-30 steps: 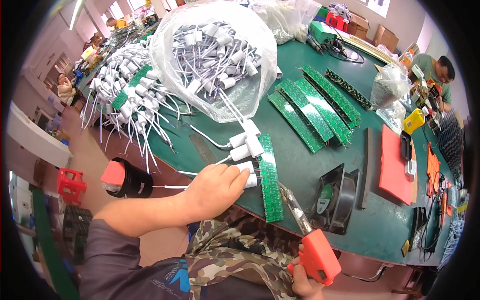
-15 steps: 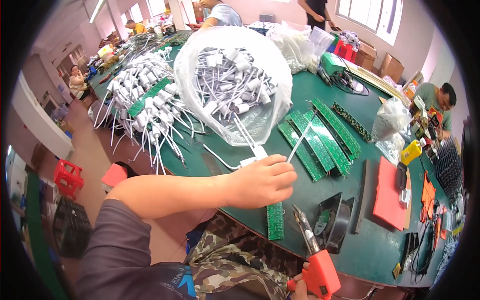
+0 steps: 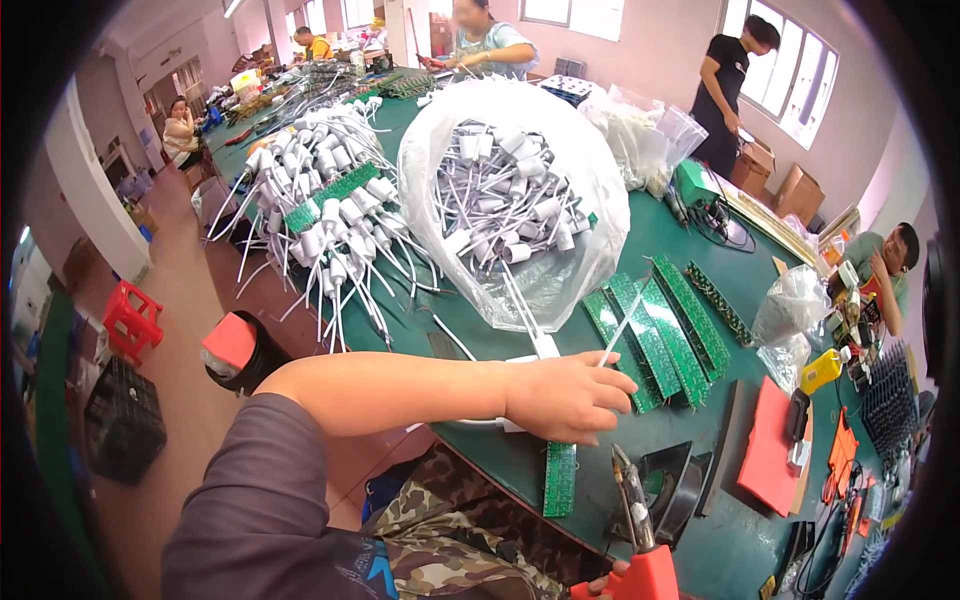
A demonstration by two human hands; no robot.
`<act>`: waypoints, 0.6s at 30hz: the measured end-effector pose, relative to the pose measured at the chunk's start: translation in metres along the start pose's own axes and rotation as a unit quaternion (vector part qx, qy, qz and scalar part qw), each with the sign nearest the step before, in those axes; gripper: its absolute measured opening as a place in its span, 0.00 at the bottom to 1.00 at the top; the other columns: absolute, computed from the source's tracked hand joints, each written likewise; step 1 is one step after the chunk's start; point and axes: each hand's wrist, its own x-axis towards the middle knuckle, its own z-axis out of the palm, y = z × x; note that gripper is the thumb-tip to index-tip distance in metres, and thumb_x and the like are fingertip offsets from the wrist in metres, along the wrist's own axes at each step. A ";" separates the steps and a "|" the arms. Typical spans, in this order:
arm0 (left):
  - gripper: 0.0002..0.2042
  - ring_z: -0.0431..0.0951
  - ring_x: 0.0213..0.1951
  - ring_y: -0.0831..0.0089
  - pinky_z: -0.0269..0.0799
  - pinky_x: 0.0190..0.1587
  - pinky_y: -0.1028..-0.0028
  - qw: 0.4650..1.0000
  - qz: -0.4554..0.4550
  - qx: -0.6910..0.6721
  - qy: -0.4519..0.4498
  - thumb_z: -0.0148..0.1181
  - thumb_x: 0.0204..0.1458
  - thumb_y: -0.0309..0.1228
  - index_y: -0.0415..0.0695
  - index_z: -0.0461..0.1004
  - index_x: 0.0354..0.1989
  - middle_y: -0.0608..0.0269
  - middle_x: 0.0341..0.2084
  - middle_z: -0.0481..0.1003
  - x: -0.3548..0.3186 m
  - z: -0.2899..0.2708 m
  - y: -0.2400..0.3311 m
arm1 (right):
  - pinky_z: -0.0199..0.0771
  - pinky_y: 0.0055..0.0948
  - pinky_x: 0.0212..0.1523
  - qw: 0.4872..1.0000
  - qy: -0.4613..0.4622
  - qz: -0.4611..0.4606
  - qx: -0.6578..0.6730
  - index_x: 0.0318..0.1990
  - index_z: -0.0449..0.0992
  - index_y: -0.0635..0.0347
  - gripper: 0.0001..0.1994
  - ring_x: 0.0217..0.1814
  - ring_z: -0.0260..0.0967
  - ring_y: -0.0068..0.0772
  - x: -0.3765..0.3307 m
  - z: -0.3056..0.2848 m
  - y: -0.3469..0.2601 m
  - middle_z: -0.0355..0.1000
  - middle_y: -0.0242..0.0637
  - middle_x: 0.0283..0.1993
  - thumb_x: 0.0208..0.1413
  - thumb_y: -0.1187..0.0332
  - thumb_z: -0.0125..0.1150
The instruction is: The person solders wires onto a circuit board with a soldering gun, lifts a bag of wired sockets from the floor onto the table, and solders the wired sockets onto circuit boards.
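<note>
My left hand (image 3: 568, 398) reaches across the table's near edge, fingers bent, its thumb and whatever it grips hidden from view. White wired cylindrical parts (image 3: 543, 345) stick out from behind it, and a white wire (image 3: 624, 320) slants up past its knuckles toward the green circuit boards (image 3: 655, 335). Below the palm, a narrow green board strip (image 3: 560, 480) juts toward me. At the lower edge my right hand (image 3: 597, 588), mostly cut off, is closed around a red soldering gun (image 3: 645, 575), whose metal tip points up toward the left hand.
A clear plastic bag (image 3: 600, 260) of white wired parts stands open beyond my hands. More such parts (image 3: 335, 190) are heaped at left. A black fan (image 3: 670, 490), a red sheet (image 3: 768, 445) and a yellow bottle (image 3: 822, 370) lie rightward. Other people sit or stand around.
The view has shifted, so the table things sit lower and further right. The fingers of my left hand look slightly more spread. The soldering gun has dropped lower in the picture, still held.
</note>
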 end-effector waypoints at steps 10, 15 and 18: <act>0.06 0.79 0.40 0.53 0.74 0.49 0.57 0.920 -0.250 0.114 0.280 0.62 0.50 0.31 0.45 0.76 0.35 0.54 0.37 0.78 -0.022 -0.084 -0.075 | 0.64 0.24 0.27 0.999 0.023 -0.039 -0.029 0.63 0.66 0.67 0.23 0.24 0.62 0.23 0.008 -0.002 0.000 0.71 0.33 0.32 0.63 0.70 0.61; 0.16 0.80 0.48 0.51 0.76 0.50 0.57 0.819 -0.520 0.207 0.129 0.66 0.50 0.37 0.43 0.77 0.44 0.49 0.42 0.78 -0.039 -0.095 -0.184 | 0.64 0.24 0.27 0.997 0.013 -0.068 -0.046 0.62 0.66 0.67 0.23 0.24 0.62 0.23 0.016 0.000 0.001 0.71 0.33 0.32 0.63 0.69 0.61; 0.23 0.77 0.55 0.52 0.75 0.55 0.57 0.808 -0.544 0.227 -0.005 0.69 0.50 0.41 0.44 0.73 0.52 0.49 0.50 0.75 -0.027 -0.079 -0.204 | 0.65 0.24 0.27 0.996 0.043 -0.073 -0.029 0.61 0.68 0.68 0.22 0.25 0.63 0.24 0.024 0.009 -0.014 0.70 0.33 0.32 0.62 0.68 0.62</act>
